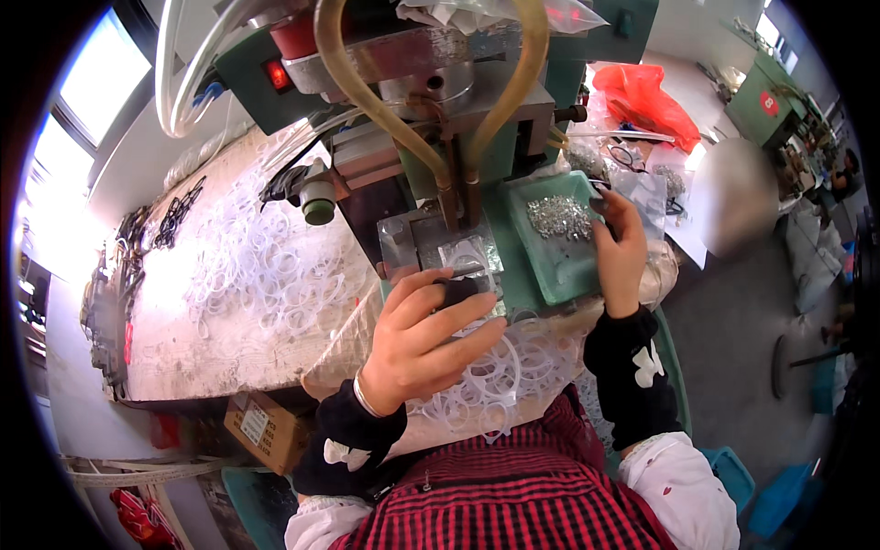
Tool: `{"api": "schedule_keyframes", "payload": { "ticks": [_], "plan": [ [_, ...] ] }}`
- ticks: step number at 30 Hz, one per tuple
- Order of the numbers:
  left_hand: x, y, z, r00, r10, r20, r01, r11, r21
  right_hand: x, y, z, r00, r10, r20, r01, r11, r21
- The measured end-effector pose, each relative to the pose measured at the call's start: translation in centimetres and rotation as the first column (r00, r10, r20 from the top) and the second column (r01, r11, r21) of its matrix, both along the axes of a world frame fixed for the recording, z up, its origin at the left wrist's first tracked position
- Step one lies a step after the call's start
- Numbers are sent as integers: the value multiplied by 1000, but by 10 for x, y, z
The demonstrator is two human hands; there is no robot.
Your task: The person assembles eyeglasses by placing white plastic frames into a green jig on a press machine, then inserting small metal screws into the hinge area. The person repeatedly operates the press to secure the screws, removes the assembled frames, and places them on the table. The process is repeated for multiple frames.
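Note:
My left hand (pixel 417 344) is closed at the front of the press, with a dark covering on a finger. Its fingers are around a clear plastic strap (pixel 511 376), which loops under the press head and hangs down past the hand. My right hand (pixel 621 255) is at the right rim of a green tray (pixel 561 286). Its thumb and forefinger are bent close together with dark coverings at the tips; anything between them is too small to make out. Small shiny metal pieces (pixel 559 218) lie heaped in the tray.
The press (pixel 431 87) stands ahead, with two tan hoses bending down to its head. Many clear plastic rings (pixel 266 261) cover the left table, and more (pixel 477 394) lie at my lap. A red plastic bag (pixel 646 103) lies at the back right. A cardboard box (pixel 266 431) is below left.

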State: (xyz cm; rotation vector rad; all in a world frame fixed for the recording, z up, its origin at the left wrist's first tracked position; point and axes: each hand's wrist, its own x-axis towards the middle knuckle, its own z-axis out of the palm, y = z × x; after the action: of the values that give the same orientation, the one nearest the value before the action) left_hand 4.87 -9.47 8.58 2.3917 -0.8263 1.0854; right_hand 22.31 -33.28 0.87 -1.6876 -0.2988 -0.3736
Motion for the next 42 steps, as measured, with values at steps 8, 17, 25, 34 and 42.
{"api": "schedule_keyframes", "payload": {
  "ticks": [8,17,25,34,42],
  "plan": [
    [-17,-13,-31,994,92,-64,-100,985,-138,-27,2,4,960,41,278,144,779,-611],
    [-137,8,0,917,393,75,-367,901,-229,-30,24,-9,1000,-13,27,20,955,-297],
    [-22,151,-41,282,959,15,-959,281,36,-22,35,-3,987,56,150,-19,971,-237],
    [-12,182,-120,466,818,-336,-873,364,-326,-61,-31,-1,989,-110,95,135,934,-330],
    [2,171,-128,215,973,-82,-965,224,134,-63,74,74,923,327,204,-303,943,-137]
  ]
}}
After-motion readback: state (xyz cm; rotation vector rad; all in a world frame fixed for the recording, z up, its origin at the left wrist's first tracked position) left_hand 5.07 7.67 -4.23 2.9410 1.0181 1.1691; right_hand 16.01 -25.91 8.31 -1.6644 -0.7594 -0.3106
